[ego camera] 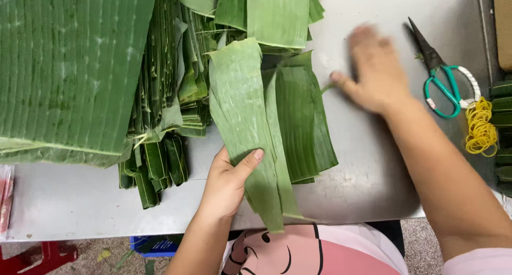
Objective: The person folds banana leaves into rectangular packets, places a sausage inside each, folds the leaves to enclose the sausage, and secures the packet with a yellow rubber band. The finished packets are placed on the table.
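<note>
My left hand (pixel 226 184) grips the near end of a long, pale green banana leaf strip (pixel 240 109) that lies over darker leaf pieces (pixel 304 120) on the grey metal table (pixel 80 200). The strip's end hangs past the table's front edge. My right hand (pixel 373 72), blurred by motion, lies flat and open on the table just right of the dark leaf pieces, its thumb near their edge. It holds nothing.
A big stack of wide banana leaves (pixel 64 67) fills the left. Folded leaf bundles (pixel 160 104) sit beside it, more leaves (pixel 266 11) at the top. Green-handled scissors (pixel 442 77) and yellow rubber bands (pixel 480 125) lie at the right, by folded leaf packets (pixel 502 131).
</note>
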